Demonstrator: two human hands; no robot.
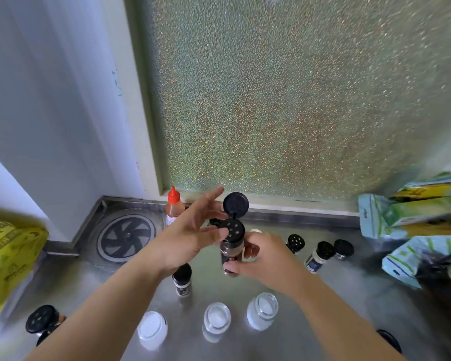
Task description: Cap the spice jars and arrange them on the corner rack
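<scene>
Your right hand (264, 252) grips a dark spice jar (231, 252) above the steel worktop (284, 287), its flip lid (235, 202) standing open. Your left hand (193, 230) hovers wide beside the cap, fingers straight. Three uncapped glass jars (216, 319) stand below; bare worktop lies between.

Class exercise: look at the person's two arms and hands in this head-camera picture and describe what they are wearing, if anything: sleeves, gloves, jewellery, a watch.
Both forearms are bare from the frame's lower edge up to the hands; no sleeve shows. The left hand and the right hand wear no gloves. No ring, watch or bracelet is visible on either wrist or on the fingers that show.
</scene>
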